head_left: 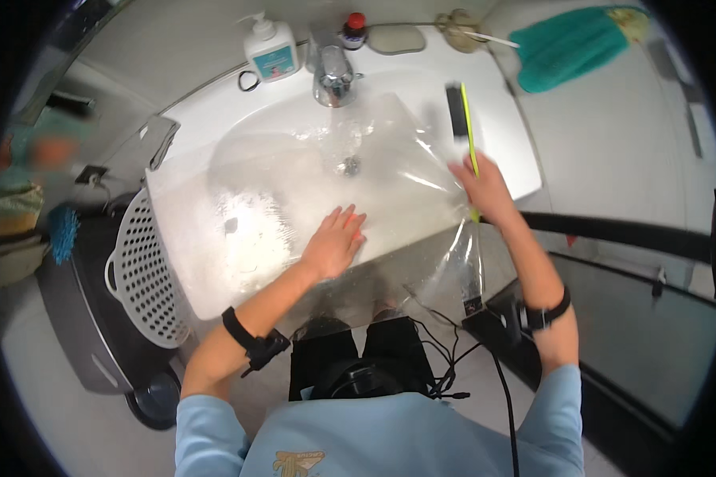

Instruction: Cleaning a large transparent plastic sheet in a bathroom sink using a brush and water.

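A large clear plastic sheet (406,195) lies wet over the white washbasin (517,151), its near edge hanging past the basin's front. My left hand (332,245) rests on the sheet near the basin's front edge, fingers stretched out and holding nothing. My right hand (487,189), at the basin's right side, is closed round the yellow-green handle of a brush (466,123). The brush's dark bristles point away from me and face left. Folds of the sheet gather at my right hand; whether the fingers also pinch it is hidden.
Along the back stand a chrome faucet (334,83), a white pump bottle (271,52), a small red-capped bottle (355,32) and a soap dish (396,39). A green cloth mitt (569,49) lies at the far right. A perforated basket (145,270) stands left; black cables (453,350) hang nearby.
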`<control>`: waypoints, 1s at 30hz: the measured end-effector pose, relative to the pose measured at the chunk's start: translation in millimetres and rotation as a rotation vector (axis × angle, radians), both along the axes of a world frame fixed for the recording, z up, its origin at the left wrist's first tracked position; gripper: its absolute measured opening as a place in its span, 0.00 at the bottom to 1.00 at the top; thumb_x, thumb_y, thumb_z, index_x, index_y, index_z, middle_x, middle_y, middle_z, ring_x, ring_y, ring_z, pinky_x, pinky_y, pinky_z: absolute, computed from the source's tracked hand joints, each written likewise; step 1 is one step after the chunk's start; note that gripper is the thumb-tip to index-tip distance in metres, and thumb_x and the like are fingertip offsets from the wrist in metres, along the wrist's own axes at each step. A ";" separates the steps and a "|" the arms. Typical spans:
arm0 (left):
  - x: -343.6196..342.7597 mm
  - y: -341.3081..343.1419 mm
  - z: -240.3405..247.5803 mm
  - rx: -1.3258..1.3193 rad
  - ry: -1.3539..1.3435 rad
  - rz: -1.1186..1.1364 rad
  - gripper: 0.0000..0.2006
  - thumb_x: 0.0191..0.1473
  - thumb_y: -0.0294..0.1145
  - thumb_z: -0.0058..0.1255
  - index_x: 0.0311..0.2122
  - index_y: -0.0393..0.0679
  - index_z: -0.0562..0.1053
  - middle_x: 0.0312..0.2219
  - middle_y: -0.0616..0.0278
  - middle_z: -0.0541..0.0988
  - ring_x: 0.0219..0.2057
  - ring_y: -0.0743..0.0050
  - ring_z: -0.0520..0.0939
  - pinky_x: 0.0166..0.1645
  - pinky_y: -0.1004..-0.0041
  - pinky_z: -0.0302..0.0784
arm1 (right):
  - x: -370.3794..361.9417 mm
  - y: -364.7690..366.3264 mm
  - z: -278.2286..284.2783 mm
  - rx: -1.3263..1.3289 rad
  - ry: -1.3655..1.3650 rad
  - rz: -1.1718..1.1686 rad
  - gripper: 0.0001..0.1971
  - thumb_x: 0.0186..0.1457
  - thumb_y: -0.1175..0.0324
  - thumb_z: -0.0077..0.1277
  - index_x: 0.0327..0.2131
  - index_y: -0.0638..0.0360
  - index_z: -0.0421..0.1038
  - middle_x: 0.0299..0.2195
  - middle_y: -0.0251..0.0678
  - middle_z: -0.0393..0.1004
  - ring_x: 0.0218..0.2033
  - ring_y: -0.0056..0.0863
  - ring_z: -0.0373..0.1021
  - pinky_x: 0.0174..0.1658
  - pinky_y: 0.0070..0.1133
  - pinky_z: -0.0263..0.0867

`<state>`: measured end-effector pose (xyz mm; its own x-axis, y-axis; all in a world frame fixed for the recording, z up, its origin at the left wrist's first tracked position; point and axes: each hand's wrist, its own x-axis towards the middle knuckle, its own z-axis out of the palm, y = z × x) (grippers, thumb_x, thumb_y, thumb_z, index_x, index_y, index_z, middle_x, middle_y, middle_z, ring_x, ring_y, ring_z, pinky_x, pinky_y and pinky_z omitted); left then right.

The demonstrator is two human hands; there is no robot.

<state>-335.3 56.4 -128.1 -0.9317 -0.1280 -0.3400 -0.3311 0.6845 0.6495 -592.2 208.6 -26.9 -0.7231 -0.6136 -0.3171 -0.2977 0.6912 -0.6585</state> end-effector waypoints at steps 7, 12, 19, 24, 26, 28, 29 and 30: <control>-6.8 39.4 23.0 -0.142 0.151 0.028 0.23 0.60 0.36 0.37 0.59 0.39 0.59 0.59 0.46 0.57 0.61 0.43 0.54 0.64 0.58 0.51 | -42.2 -158.3 -54.5 -0.262 -0.360 0.090 0.19 0.50 0.62 0.59 0.29 0.64 0.59 0.22 0.35 0.67 0.17 0.22 0.68 0.19 0.20 0.67; -51.1 45.0 0.9 -0.088 0.127 0.132 0.22 0.60 0.37 0.36 0.58 0.41 0.59 0.60 0.49 0.57 0.61 0.46 0.55 0.64 0.58 0.51 | -26.9 -203.6 -83.2 -0.349 -0.520 0.070 0.16 0.51 0.68 0.56 0.33 0.66 0.60 0.26 0.42 0.72 0.22 0.28 0.74 0.22 0.21 0.72; -10.0 -21.1 -24.0 -0.293 -0.106 0.163 0.23 0.60 0.37 0.34 0.60 0.45 0.58 0.62 0.53 0.53 0.64 0.49 0.50 0.66 0.56 0.45 | -54.6 -227.4 -106.8 -0.632 -0.421 0.000 0.09 0.53 0.81 0.42 0.36 0.66 0.55 0.37 0.50 0.70 0.29 0.36 0.75 0.30 0.26 0.76; 54.9 -97.0 -16.8 -0.724 -0.187 0.278 0.24 0.59 0.36 0.36 0.60 0.48 0.58 0.62 0.53 0.53 0.63 0.45 0.50 0.66 0.56 0.46 | -40.2 -218.5 -95.1 -0.542 -0.413 0.038 0.12 0.52 0.80 0.48 0.36 0.68 0.55 0.31 0.41 0.68 0.34 0.34 0.74 0.34 0.26 0.77; 59.9 -120.4 -12.3 -0.819 -0.192 0.382 0.23 0.59 0.35 0.37 0.60 0.48 0.58 0.62 0.53 0.54 0.63 0.43 0.51 0.65 0.56 0.48 | -31.2 -217.0 -98.9 -0.555 -0.341 0.038 0.11 0.52 0.80 0.48 0.36 0.68 0.56 0.31 0.41 0.69 0.33 0.32 0.74 0.33 0.24 0.75; 57.4 -142.4 -14.7 -0.865 -0.114 0.518 0.23 0.58 0.36 0.39 0.60 0.49 0.59 0.61 0.55 0.57 0.61 0.42 0.55 0.63 0.55 0.53 | -26.1 -217.1 -105.2 -0.557 -0.261 0.036 0.10 0.52 0.79 0.48 0.36 0.67 0.57 0.31 0.40 0.69 0.31 0.31 0.74 0.32 0.23 0.74; 54.8 -154.1 -17.9 -0.894 -0.039 0.534 0.23 0.57 0.34 0.41 0.59 0.49 0.61 0.60 0.53 0.57 0.59 0.38 0.57 0.62 0.56 0.55 | -27.2 -219.1 -111.3 -0.593 -0.302 -0.006 0.08 0.53 0.78 0.46 0.36 0.66 0.59 0.32 0.39 0.69 0.30 0.29 0.72 0.33 0.23 0.72; 50.7 -165.7 -21.7 -0.893 -0.036 0.539 0.23 0.57 0.34 0.41 0.59 0.49 0.61 0.60 0.53 0.57 0.59 0.38 0.57 0.62 0.56 0.55 | -32.4 -219.5 -119.4 -0.628 -0.335 -0.052 0.06 0.55 0.77 0.45 0.36 0.65 0.60 0.33 0.38 0.68 0.29 0.27 0.70 0.35 0.23 0.70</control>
